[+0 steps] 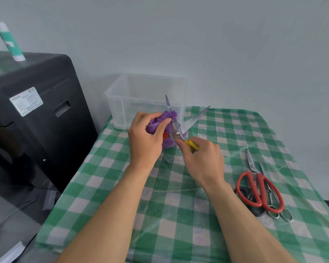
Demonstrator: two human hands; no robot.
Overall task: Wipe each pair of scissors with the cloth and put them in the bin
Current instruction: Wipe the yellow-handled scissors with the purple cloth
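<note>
My left hand [147,138] grips a purple cloth [166,118] bunched against one blade of the yellow-handled scissors [176,129]. The scissors stand with blades spread, tips pointing up and away. My right hand [202,158] holds their yellow handles from below. A clear plastic bin [146,99] stands just behind, at the table's far left corner. I see nothing inside it. To the right lie red-handled scissors [259,188] over black-handled scissors [244,193] and a small metal pair [273,202].
The table wears a green and white checked cover [160,205]. A black cabinet [32,118] stands close on the left with green and white tubes [10,41] on top. A pale wall is behind the bin.
</note>
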